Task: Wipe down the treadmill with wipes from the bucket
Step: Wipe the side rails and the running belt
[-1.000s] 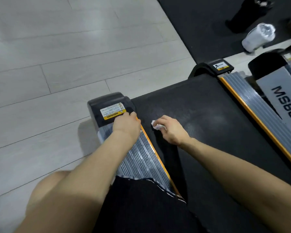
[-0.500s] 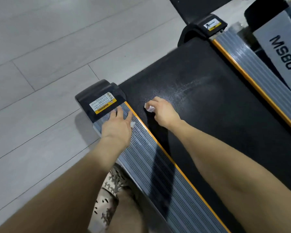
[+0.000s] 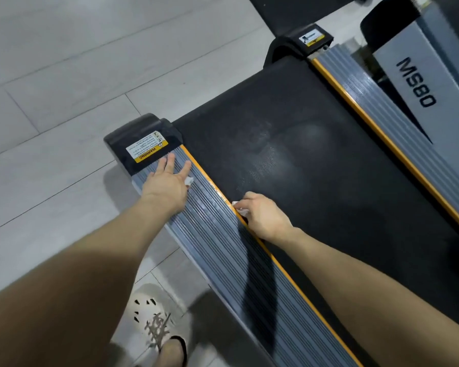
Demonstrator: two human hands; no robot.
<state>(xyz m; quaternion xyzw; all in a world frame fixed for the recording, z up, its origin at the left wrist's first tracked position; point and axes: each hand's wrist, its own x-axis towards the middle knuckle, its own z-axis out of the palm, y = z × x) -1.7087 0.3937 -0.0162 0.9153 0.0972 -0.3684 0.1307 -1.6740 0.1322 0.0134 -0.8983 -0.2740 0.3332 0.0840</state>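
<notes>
The treadmill's black belt (image 3: 316, 160) runs diagonally, flanked by ribbed grey side rails with orange trim. My left hand (image 3: 167, 184) lies flat with straight fingers on the near rail (image 3: 223, 247), pressing a small white wipe (image 3: 189, 180) that peeks out beside the thumb. Its fingertips reach the black end cap (image 3: 141, 139) with a yellow warning label. My right hand (image 3: 263, 218) curls its fingers round a crumpled white wipe (image 3: 240, 209) at the orange strip between rail and belt. No bucket is in view.
Grey floor planks (image 3: 64, 75) spread to the left. My foot in a white sandal (image 3: 157, 324) stands beside the near rail. The far rail (image 3: 376, 112) and a grey upright marked MS80 (image 3: 419, 83) lie at the right.
My right hand has slid with its wipe from the belt back to the orange strip. My left hand has stayed flat on the rail end. The bucket seen one second ago has left the view.
</notes>
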